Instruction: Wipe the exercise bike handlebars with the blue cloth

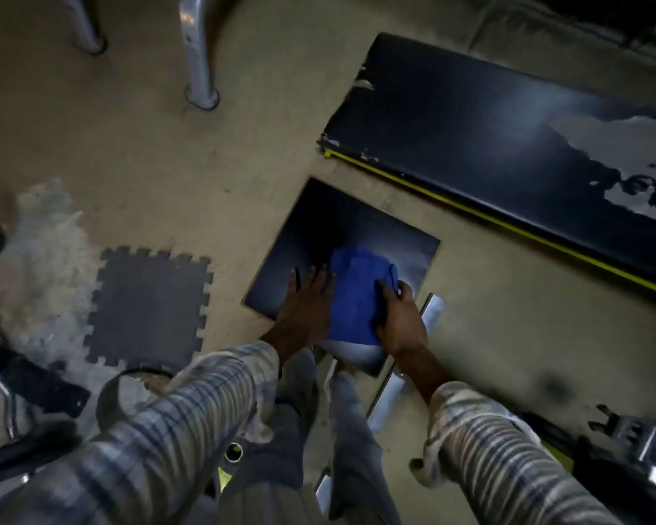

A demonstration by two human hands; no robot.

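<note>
**Hands on one blue cloth over a dark square pad**

Hands, two of them, meet at the middle of the head view, both on a single blue cloth. The cloth lies bunched on the near edge of a small black square pad. The left hand lies flat with its fingers straight, touching the cloth's left side and resting on the pad. The right hand has its fingers curled over the cloth's right edge and grips it. Both arms wear plaid sleeves.

One long black bench pad with worn, peeling patches and a yellow edge lies far right, apart from the square pad. One grey puzzle-edged floor mat lies to the left on the tan floor. Two metal legs stand at the far left. Shiny metal bars show just right of the right hand and below it. Dark equipment parts sit at the near-left and near-right corners; no handlebar can be told for certain.
</note>
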